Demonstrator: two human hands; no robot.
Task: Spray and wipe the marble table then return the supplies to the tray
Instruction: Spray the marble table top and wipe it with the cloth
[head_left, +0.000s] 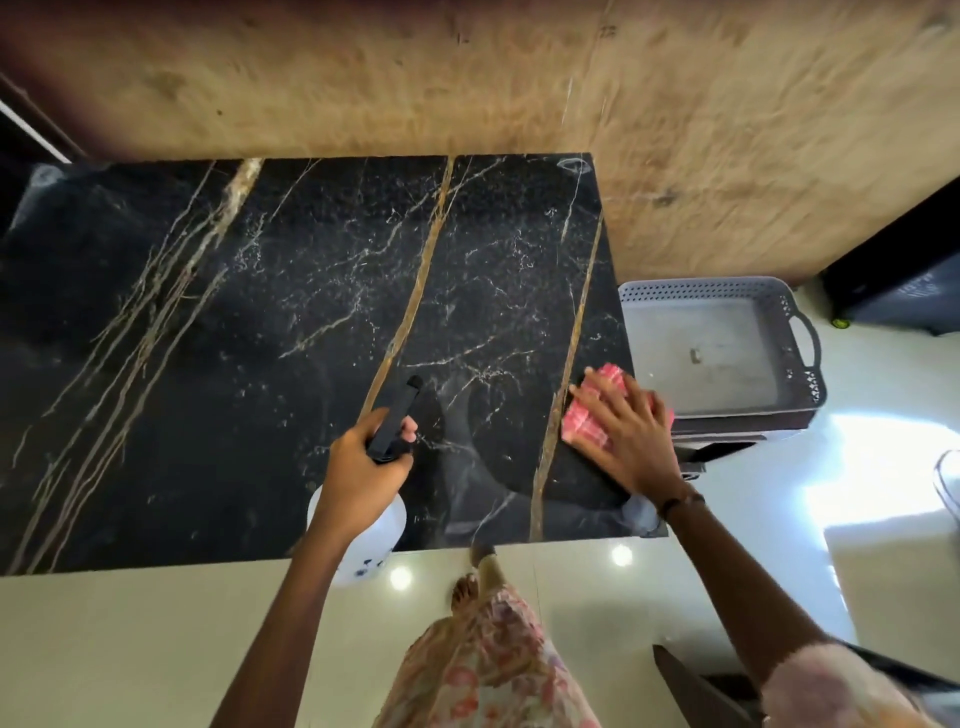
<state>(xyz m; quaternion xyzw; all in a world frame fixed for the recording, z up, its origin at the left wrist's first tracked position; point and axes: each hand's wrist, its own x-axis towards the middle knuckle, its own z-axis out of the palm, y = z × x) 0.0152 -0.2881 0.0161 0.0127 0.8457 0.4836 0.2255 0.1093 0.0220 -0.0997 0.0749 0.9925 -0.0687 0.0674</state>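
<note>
A black marble table with gold and white veins fills the middle of the view. My left hand grips a spray bottle with a white body and black nozzle, held above the table's near edge, nozzle pointing away from me. My right hand lies flat with fingers spread on a pink cloth, pressing it onto the table's right side. A grey perforated tray with handles sits just beyond the table's right edge; its inside holds nothing but a small dark speck.
A tan wall runs behind the table. Glossy cream floor lies in front and to the right, with bright light reflections. The tray rests on a dark stand. A black object stands at the far right.
</note>
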